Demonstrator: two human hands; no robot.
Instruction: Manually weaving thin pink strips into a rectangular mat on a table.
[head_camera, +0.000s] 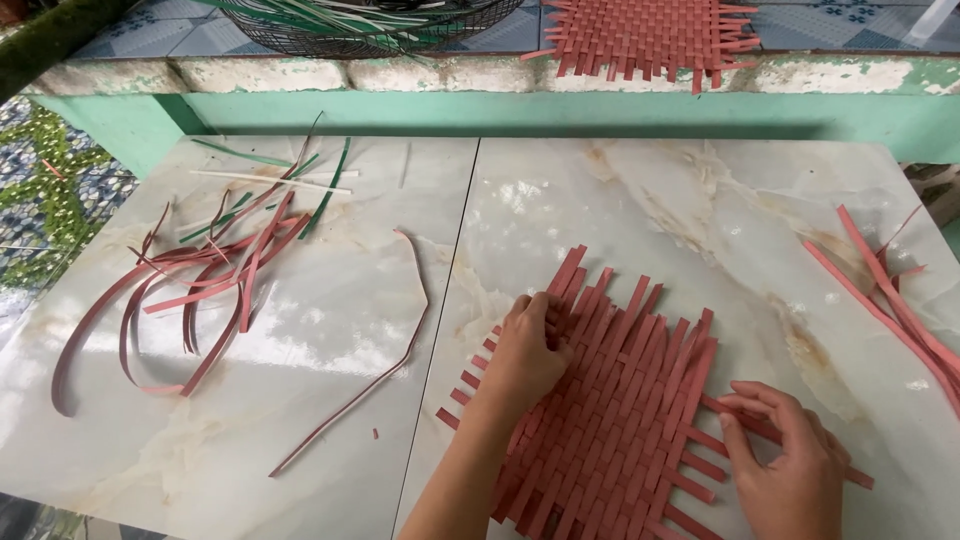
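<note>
A partly woven mat of pink-red strips (620, 420) lies on the marble-patterned table (640, 210) in front of me. My left hand (525, 355) rests flat on the mat's upper left part, fingertips at the loose strip ends. At the mat's right edge, my right hand (790, 455) pinches one loose pink-red strip (855, 476) that sticks out sideways past the weave.
A tangle of loose pink-red strips (200, 270) with a few green and white ones lies at the table's left. One long strip (385, 360) curves across the middle. More strips (900, 310) lie at the right edge. Behind, a green ledge holds a wire basket (350, 25) and another woven mat (650, 35).
</note>
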